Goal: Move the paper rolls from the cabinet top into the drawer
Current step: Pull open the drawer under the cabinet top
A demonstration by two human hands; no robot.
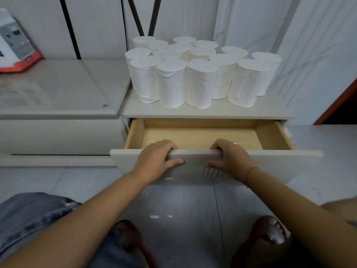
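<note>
Several white paper rolls [199,84] stand upright in a tight cluster on the cream cabinet top [212,111]. Below them the drawer [270,157] is pulled out, and its wooden inside [201,136] holds nothing. My left hand [156,157] grips the top edge of the drawer front, fingers curled over the rim and thumb on the face. My right hand [229,157] grips the same edge a little to the right, in the same way.
A lower glass-topped unit [58,88] adjoins the cabinet on the left, with a white and red appliance [15,49] at its far left. Grey tiled floor [179,206] lies below the drawer. My knees and red sandals [274,235] are at the bottom. A wall stands close on the right.
</note>
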